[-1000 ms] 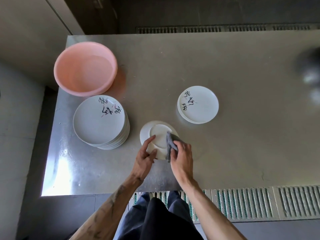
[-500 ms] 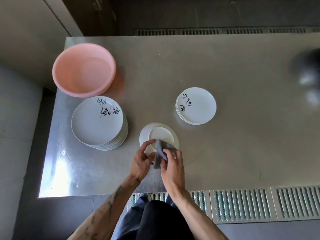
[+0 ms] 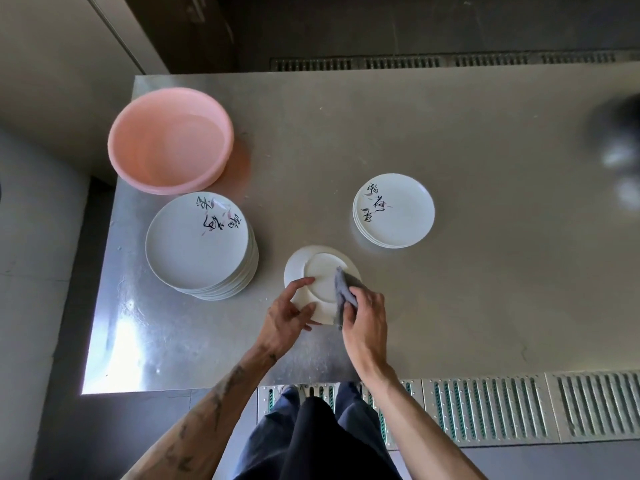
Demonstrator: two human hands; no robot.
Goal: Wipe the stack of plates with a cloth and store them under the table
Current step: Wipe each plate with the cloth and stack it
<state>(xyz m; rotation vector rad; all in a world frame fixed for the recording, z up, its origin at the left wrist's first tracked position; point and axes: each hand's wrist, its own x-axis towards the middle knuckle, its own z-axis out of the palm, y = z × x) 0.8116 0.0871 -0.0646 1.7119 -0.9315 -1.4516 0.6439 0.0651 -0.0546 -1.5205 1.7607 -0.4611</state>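
Your left hand [image 3: 284, 323] grips the plate [image 3: 320, 277] by its near-left rim over the desk [image 3: 485, 278]; right hand [image 3: 367, 317] holds the bunched cloth [image 3: 343, 292] against its right side (small stack [image 3: 394, 211] lies far-right, nearer that hand).

Dark tattoo lines run along my bare left forearm [image 3: 207, 420], which comes in from seven o'clock, my right forearm [image 3: 415, 420] from five o'clock is bare too, and at six o'clock I wear a dark top [image 3: 311, 445] over blue trousers [image 3: 356, 407].
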